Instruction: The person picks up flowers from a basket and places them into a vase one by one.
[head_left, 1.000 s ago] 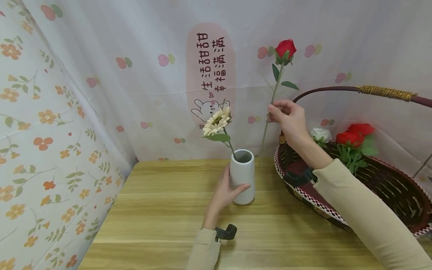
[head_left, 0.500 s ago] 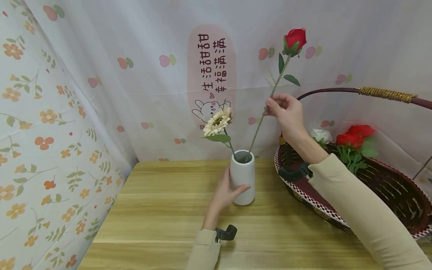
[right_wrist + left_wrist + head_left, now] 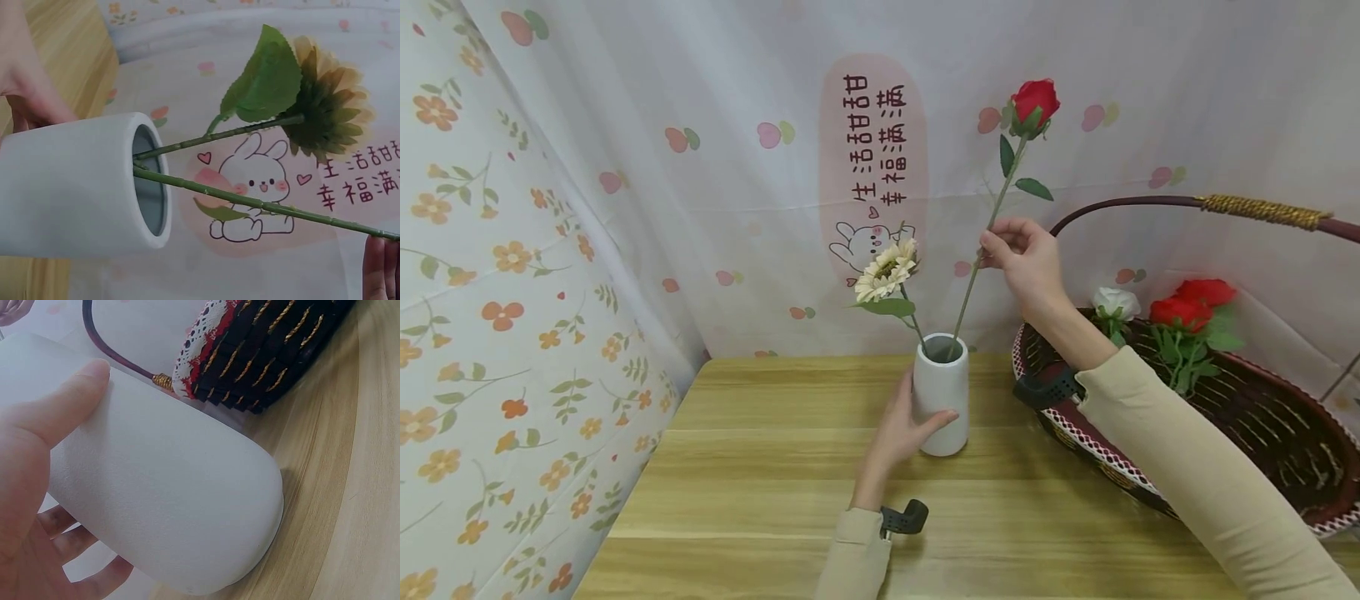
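A white vase (image 3: pixel 951 400) stands upright on the wooden table, and my left hand (image 3: pixel 901 429) grips its side. In the left wrist view the thumb lies across the vase (image 3: pixel 175 469) while several fingers curl round the far side. With thumb and fingertips, my right hand (image 3: pixel 1028 262) pinches the stem of a red rose (image 3: pixel 1036 107) above the vase. The rose stem's lower end is inside the vase mouth; how deep it reaches is hidden. A cream sunflower-like flower (image 3: pixel 886 272) with a green leaf leans left out of the same mouth, as the right wrist view also shows.
A dark woven basket (image 3: pixel 1123 446) with lace trim and a tall arched handle (image 3: pixel 1123 201) stands on the right, under my right forearm. Inside it lie a white rose (image 3: pixel 1115 303) and red roses (image 3: pixel 1183 308). A patterned curtain (image 3: pixel 737 167) hangs behind the table (image 3: pixel 760 467).
My right hand brings the red rose from beside the vase to over it, and its stem end enters the mouth. In the last half second hand and rose shift slightly left and down.
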The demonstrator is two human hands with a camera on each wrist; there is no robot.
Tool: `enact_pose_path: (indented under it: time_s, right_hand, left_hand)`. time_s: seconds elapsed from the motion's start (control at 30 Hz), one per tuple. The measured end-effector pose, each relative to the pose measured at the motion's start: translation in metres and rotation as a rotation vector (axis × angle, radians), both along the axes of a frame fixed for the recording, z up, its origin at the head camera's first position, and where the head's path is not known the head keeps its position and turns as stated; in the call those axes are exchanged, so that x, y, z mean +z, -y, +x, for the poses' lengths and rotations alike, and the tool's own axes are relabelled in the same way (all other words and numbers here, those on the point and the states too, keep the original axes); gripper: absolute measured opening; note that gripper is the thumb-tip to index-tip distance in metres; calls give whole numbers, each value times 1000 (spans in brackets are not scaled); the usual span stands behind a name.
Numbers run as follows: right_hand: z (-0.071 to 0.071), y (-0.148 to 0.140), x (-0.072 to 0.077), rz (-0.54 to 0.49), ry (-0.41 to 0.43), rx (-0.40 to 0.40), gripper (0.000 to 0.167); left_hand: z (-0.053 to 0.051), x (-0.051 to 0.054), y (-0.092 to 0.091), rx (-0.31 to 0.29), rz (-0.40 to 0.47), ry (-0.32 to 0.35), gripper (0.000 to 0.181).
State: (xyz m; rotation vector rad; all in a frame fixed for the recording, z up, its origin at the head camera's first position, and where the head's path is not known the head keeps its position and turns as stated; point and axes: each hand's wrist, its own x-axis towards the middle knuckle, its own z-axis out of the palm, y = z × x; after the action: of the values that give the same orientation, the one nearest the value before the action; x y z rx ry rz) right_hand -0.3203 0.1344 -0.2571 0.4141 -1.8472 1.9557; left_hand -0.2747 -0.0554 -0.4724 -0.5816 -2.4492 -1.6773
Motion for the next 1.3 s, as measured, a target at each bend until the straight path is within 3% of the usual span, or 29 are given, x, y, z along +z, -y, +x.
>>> enact_pose_path:
  time_s: [0.7, 1.3]
  right_hand:
    - [-1, 13, -28, 231, 50, 22, 24]
    - [-2, 17, -47, 310, 45, 66, 25]
  left_hand:
    - [-2, -1, 0, 10, -12, -16, 97]
    - [-3, 0, -2, 7, -3, -14, 96]
